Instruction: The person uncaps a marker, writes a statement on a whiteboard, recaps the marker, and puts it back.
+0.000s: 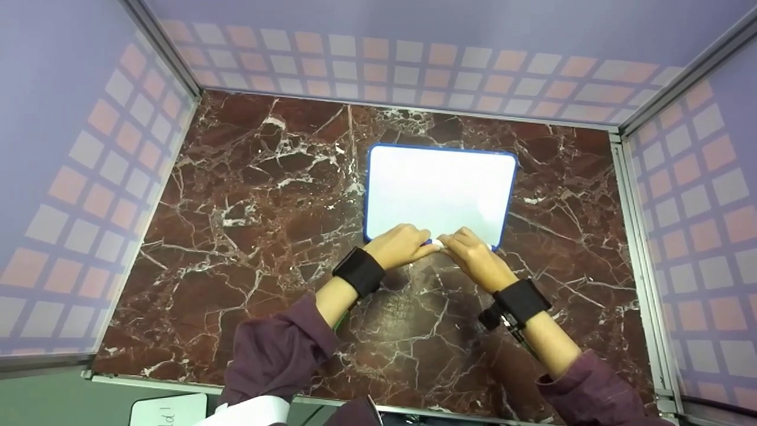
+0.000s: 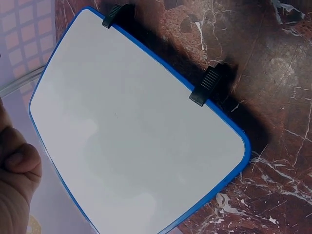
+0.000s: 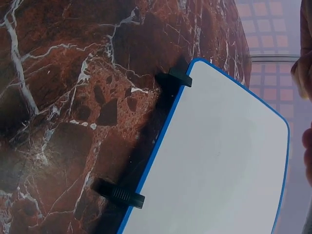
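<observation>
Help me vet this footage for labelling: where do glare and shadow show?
Head view: the whiteboard looks washed bright, with a glare patch near its right edge; left wrist: dark shadow along the edge with black clips, and a shiny patch on the table; right wrist: dark shadow again beside the clipped edge.

Over the near edge of a blue-framed whiteboard (image 1: 439, 192), the left hand (image 1: 401, 245) and right hand (image 1: 474, 255) both pinch a blue-and-white marker (image 1: 437, 244). The whiteboard lies on a veined red-brown marble-patterned tabletop (image 1: 266, 219), slightly right of its middle, with lilac checkered panels (image 1: 378, 59) standing at left, right and far
</observation>
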The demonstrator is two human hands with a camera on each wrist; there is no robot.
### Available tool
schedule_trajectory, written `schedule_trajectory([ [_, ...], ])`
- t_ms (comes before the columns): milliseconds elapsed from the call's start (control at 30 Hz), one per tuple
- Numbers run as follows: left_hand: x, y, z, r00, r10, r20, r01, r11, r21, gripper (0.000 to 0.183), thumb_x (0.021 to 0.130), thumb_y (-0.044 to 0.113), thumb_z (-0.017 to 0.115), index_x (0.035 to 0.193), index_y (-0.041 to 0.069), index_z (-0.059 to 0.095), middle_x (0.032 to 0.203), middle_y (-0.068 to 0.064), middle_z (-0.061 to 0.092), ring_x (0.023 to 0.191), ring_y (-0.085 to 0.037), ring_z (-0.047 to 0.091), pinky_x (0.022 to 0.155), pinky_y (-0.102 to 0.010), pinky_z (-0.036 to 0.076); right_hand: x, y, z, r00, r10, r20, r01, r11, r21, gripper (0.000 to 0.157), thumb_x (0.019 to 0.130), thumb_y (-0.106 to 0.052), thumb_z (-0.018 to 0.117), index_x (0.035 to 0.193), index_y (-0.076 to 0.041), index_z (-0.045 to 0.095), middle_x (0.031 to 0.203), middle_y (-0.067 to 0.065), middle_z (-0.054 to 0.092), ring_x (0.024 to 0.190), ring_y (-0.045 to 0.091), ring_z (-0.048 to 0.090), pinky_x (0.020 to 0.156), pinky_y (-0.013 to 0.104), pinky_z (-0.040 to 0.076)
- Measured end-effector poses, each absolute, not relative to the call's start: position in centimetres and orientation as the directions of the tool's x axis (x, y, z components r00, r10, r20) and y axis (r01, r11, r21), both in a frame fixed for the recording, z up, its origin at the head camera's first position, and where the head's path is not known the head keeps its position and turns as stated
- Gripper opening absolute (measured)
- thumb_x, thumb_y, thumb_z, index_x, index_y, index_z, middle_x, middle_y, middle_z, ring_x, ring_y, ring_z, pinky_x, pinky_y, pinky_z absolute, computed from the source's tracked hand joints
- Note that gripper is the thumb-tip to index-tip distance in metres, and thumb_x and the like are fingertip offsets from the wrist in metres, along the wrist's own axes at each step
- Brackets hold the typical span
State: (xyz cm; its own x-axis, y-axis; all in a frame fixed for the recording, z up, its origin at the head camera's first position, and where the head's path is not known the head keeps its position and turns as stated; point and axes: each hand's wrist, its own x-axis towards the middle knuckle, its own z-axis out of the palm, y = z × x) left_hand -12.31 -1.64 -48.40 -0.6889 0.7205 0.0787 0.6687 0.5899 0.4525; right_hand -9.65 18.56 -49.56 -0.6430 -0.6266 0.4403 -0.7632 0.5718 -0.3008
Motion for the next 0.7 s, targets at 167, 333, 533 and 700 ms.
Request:
schedule_trajectory([
  [167, -12.22, -1.57, -48.38, -0.701, 0.710, 0.059, 0.651, 0.604, 0.459, 0.038, 0.096, 0.036, 0.044, 0.066, 0.012, 0.040, 0.057, 0.004, 0.032, 0.052, -0.012, 0.034, 0.053, -0.022, 0.026, -9.53, 18.53, -49.65, -0.633, -0.624, 0.458, -0.769, 0.579, -0.272, 0.025, 0.082, -0.007, 0.065, 0.106, -0.002, 0.065, 0.087, 0.005, 0.068, 0.082, 0.014, 0.057, 0.072, 0.019, 0.051],
  [333, -12.23, -1.53, -48.31, -0.711, 0.702, 0.045, 0.638, 0.616, 0.462, 0.040, 0.095, 0.038, 0.045, 0.064, 0.013, 0.038, 0.056, 0.005, 0.032, 0.051, -0.012, 0.033, 0.051, -0.021, 0.024, -9.54, 18.61, -49.62, -0.613, -0.633, 0.473, -0.781, 0.577, -0.241, 0.025, 0.081, -0.007, 0.066, 0.105, -0.001, 0.065, 0.086, 0.006, 0.068, 0.081, 0.015, 0.057, 0.071, 0.018, 0.051],
  [533, -12.48, -1.52, -48.14, -0.730, 0.684, 0.001, 0.593, 0.632, 0.500, 0.044, 0.093, 0.045, 0.046, 0.062, 0.014, 0.039, 0.055, 0.006, 0.032, 0.049, -0.010, 0.033, 0.050, -0.019, 0.025, -9.59, 18.99, -49.40, -0.607, -0.640, 0.470, -0.784, 0.579, -0.224, 0.029, 0.078, -0.004, 0.068, 0.106, 0.000, 0.064, 0.086, 0.007, 0.068, 0.080, 0.016, 0.056, 0.070, 0.020, 0.052],
  [700, -12.66, -1.85, -48.27, -0.731, 0.682, 0.014, 0.590, 0.622, 0.515, 0.044, 0.091, 0.048, 0.047, 0.067, 0.011, 0.046, 0.058, 0.005, 0.035, 0.052, -0.012, 0.035, 0.051, -0.021, 0.026, -9.63, 19.21, -49.52, -0.625, -0.630, 0.461, -0.772, 0.587, -0.243, 0.029, 0.078, -0.002, 0.068, 0.107, 0.000, 0.064, 0.086, 0.007, 0.066, 0.081, 0.016, 0.056, 0.071, 0.021, 0.052],
])
